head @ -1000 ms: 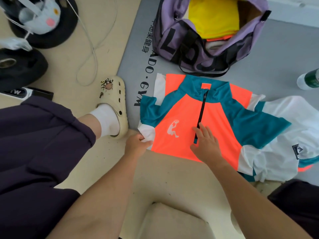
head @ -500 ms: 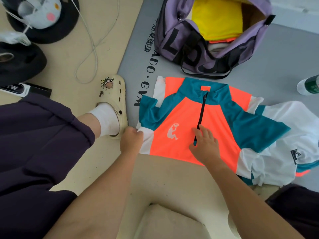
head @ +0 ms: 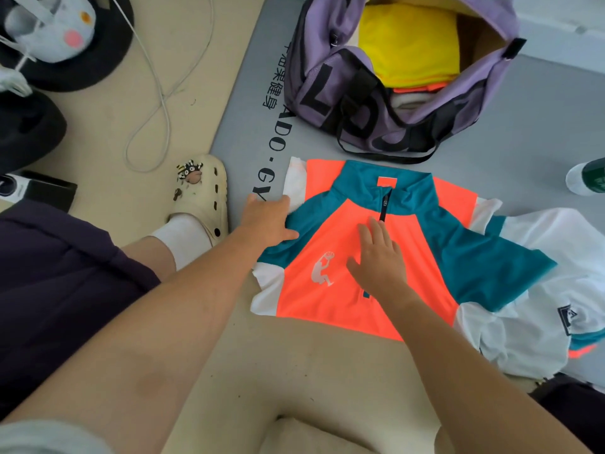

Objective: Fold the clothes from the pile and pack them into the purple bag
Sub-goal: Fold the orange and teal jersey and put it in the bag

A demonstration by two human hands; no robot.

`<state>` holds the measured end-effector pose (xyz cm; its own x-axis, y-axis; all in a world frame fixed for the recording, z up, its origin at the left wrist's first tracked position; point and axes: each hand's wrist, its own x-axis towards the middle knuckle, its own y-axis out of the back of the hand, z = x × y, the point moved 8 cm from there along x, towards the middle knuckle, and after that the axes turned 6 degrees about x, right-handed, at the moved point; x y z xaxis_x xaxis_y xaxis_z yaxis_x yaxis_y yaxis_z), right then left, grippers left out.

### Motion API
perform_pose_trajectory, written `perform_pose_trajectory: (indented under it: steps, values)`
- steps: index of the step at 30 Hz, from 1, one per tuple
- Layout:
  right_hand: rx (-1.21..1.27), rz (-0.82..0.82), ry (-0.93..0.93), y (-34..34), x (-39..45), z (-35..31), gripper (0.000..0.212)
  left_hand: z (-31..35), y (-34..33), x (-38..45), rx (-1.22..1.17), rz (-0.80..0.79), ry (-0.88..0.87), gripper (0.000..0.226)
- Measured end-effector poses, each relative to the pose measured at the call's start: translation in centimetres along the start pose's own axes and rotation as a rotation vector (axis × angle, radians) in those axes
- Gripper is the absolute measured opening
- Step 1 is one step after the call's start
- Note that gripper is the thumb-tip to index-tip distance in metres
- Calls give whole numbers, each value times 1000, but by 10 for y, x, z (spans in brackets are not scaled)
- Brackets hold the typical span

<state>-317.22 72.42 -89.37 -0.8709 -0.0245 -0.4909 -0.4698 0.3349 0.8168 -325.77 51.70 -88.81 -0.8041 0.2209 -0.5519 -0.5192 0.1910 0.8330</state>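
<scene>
A: Shirt (head: pixel 334 309): where is it seen?

B: It is laid flat on the grey mat (head: pixel 540 132), front side up. Its low edge is hung over onto the tan floor (head: pixel 288 362). Orange, teal and white cloth is seen on it, with a dark zip (head: pixel 383 208) down from the collar.

A: What is done with the left hand (head: pixel 266 221)?

B: It is laid on the shirt's left sleeve, by the mat's edge. The fingers are kept nearly straight and a bit spread. The thumb is pressed on the teal cloth. It cannot be told if any cloth is pinched under the palm.

A: And the right hand (head: pixel 381 260)?

B: It is pressed flat on the orange chest, just under the zip. The fingers are held straight and nothing is gripped. A small white print (head: pixel 322 268) is seen just beside it.

A: Where is the bag (head: pixel 314 77) found?

B: It is set on the mat, just past the shirt's collar. It is left open at the top. A folded yellow cloth (head: pixel 409 44) is packed inside, and an orange edge is seen under it.

A: What else is seen?

B: A white top (head: pixel 540 322) is spread to the right, partly tucked under the shirt's sleeve. A cream clog (head: pixel 204 198) is worn on a foot beside the mat. A white cord (head: pixel 163 93) is looped on the floor.
</scene>
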Motion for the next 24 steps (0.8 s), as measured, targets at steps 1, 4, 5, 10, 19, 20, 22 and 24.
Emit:
perform_pose_trajectory:
  steps: [1, 4, 5, 10, 19, 20, 22, 24]
  values:
    - [2, 9, 5, -1, -1, 0, 70, -8, -5, 2, 48, -76, 28, 48]
    - [-7, 27, 16, -2, -4, 0, 71, -27, -9, 8, -15, -148, 76, 50]
    - [-9, 29, 19, -2, -4, 0, 71, -32, -3, 9, -81, -68, 89, 51]
    - [-28, 11, 20, -3, -4, 0, 74, -54, 18, 1, -257, 287, 163, 35]
    - [2, 2, 13, -2, -3, 0, 74, -63, -10, -4, -287, -279, 76, 39]
    - [9, 1, 11, -2, -3, 0, 74, -67, -5, -4, -314, -242, 112, 40]
    - [16, -5, 7, -2, -3, 1, 74, -75, 10, -3, -384, -118, 178, 44]
    - [21, -13, 3, -2, -2, 1, 73, -82, 23, -5, -387, -16, 210, 49]
